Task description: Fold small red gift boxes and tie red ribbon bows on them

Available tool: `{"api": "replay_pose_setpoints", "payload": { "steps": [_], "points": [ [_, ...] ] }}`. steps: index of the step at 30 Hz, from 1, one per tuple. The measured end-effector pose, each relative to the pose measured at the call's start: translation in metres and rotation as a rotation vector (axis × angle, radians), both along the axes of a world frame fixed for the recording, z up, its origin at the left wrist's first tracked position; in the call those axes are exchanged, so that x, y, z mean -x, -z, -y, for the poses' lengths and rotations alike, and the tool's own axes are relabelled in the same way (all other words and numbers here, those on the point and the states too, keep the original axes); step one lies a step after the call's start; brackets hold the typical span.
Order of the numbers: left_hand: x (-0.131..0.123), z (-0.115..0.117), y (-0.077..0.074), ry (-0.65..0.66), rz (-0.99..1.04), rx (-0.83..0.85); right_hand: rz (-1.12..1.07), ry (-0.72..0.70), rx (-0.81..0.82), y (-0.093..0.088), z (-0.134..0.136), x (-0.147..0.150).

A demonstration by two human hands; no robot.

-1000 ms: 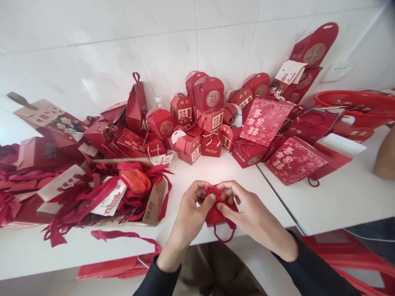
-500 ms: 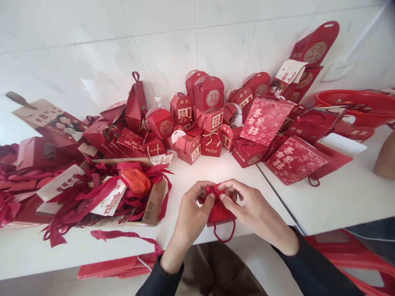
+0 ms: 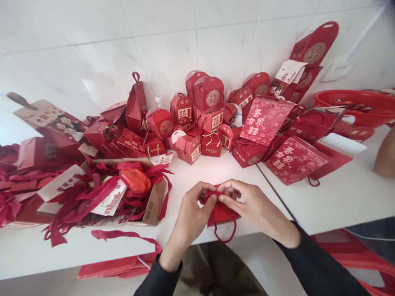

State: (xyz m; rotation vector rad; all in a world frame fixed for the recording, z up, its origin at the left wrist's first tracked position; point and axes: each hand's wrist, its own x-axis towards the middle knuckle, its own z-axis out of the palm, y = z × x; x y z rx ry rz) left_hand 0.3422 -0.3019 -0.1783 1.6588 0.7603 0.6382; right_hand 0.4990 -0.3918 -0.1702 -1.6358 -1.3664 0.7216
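On the white table in front of me lies a small red gift bag (image 3: 222, 216), its twisted cord handle (image 3: 231, 238) looping toward the front edge. A red ribbon (image 3: 219, 192) is gathered over the bag. Thumb and fingers of my left hand (image 3: 195, 207) pinch it from the left. From the other side, my right hand (image 3: 251, 205) pinches the same ribbon, its thumb close to the left thumb. Fingers hide most of the ribbon, so whether it is knotted cannot be seen.
An open cardboard box (image 3: 154, 205) of ribbons and cards stands at left; a loose ribbon (image 3: 129, 235) lies before it. Red candy boxes (image 3: 189, 148) line the wall. Printed red bags (image 3: 298, 160) and a red basin (image 3: 370, 107) are right, near another person's arm (image 3: 384, 158).
My fingertips have drawn closer together over the ribbon, and the right hand has tipped slightly. More of the bag's flat front shows below the ribbon.
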Motion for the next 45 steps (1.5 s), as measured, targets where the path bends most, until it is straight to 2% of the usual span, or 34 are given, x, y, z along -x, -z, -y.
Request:
{"api": "replay_pose_setpoints", "payload": {
  "steps": [10,16,21,25,32,39,45],
  "points": [
    [-0.001,0.003,0.001,-0.031,-0.07,-0.154,0.002,0.098,-0.007,-0.001,-0.001,-0.006],
    [-0.001,0.002,-0.001,-0.022,-0.066,-0.14,-0.013,0.006,0.023,0.0,-0.001,-0.006],
    [0.0,0.001,0.0,0.014,-0.037,-0.093,0.002,0.001,0.022,0.003,-0.002,-0.002],
    [0.001,0.003,0.001,0.009,-0.032,-0.118,0.023,0.002,0.013,0.001,-0.003,-0.003],
    [-0.002,0.008,0.001,-0.043,-0.074,-0.318,-0.064,-0.09,0.069,-0.001,-0.001,-0.007],
    [-0.002,0.011,0.017,-0.147,-0.135,-0.666,-0.122,-0.115,0.035,0.001,-0.001,-0.004],
    [-0.003,0.016,0.027,-0.233,-0.102,-0.802,-0.147,-0.118,0.031,-0.001,-0.001,-0.006]
  ]
}}
